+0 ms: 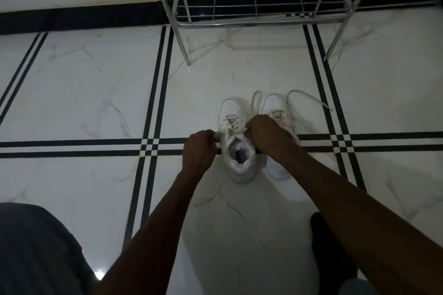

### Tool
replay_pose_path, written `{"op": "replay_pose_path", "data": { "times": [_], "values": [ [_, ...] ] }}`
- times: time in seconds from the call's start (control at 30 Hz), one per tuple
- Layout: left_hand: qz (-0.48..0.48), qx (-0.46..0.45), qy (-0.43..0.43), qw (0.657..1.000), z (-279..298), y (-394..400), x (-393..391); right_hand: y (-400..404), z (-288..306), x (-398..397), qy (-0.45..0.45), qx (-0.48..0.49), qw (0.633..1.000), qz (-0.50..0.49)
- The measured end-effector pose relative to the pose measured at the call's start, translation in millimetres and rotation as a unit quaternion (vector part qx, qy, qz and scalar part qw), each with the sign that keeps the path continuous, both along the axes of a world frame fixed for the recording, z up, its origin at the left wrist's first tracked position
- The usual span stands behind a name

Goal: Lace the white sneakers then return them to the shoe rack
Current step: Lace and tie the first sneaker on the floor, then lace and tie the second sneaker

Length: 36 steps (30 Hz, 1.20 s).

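Note:
Two white sneakers stand side by side on the floor, toes pointing away from me. The left sneaker (236, 141) has its lace threaded through several eyelets. My left hand (200, 148) pinches one white lace end at the sneaker's left side. My right hand (263, 133) grips the other lace end at its right side and partly hides the right sneaker (275, 108). That sneaker's loose laces (309, 99) trail out across the floor to the right. The metal shoe rack (256, 0) stands beyond the sneakers, against the wall.
The floor is white marble tile (96, 93) with black stripe lines. The rack's legs (185, 55) reach the floor just past the shoes. My grey-clothed knee (36, 246) fills the lower left, and a dark foot (328, 244) shows at lower right.

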<state>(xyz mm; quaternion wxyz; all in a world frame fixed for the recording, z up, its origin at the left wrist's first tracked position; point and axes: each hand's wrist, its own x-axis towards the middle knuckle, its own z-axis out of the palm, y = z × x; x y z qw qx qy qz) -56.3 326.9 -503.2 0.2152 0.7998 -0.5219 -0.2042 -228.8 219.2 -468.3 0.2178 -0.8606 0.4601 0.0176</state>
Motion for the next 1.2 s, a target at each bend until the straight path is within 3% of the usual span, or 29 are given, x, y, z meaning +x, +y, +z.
{"op": "replay_pose_path", "data": {
  "times": [0.1, 0.17, 0.23, 0.37, 0.57, 0.63, 0.73, 0.83, 0.97, 1.1, 1.2],
  "values": [
    [0.075, 0.008, 0.265, 0.961, 11, 3, -11, 3, 7, 6, -0.042, 0.096, 0.993, -0.048],
    [0.106, 0.027, 0.361, 0.926, 14, 3, -15, 3, 11, 7, -0.064, 0.132, 0.986, -0.076],
    [0.122, 0.031, 0.397, 0.909, 16, 4, -14, 2, 10, 8, -0.099, 0.173, 0.974, -0.108],
    [0.141, 0.013, 0.378, 0.915, 15, 11, 7, 12, 0, 21, -0.166, 0.215, 0.952, -0.142],
    [0.174, -0.013, 0.354, 0.919, 20, 20, 34, 21, -12, 40, -0.19, 0.271, 0.931, -0.154],
    [0.173, -0.019, 0.288, 0.942, 17, 18, 35, 20, -9, 36, -0.199, 0.281, 0.926, -0.155],
    [0.17, -0.043, 0.115, 0.978, 16, 11, 27, 11, 6, 17, -0.215, 0.253, 0.929, -0.162],
    [0.138, -0.132, 0.024, 0.981, 33, -2, 1, -7, 25, -13, -0.264, 0.274, 0.904, -0.194],
    [0.028, -0.164, 0.08, 0.983, 48, -27, -54, -31, 45, -64, -0.231, 0.189, 0.929, -0.218],
    [-0.014, -0.035, 0.216, 0.976, 39, -45, -103, -38, 45, -99, -0.146, 0.114, 0.953, -0.238],
    [-0.042, 0.004, 0.193, 0.98, 25, -51, -119, -34, 37, -115, -0.093, 0.126, 0.959, -0.237]
  ]
}}
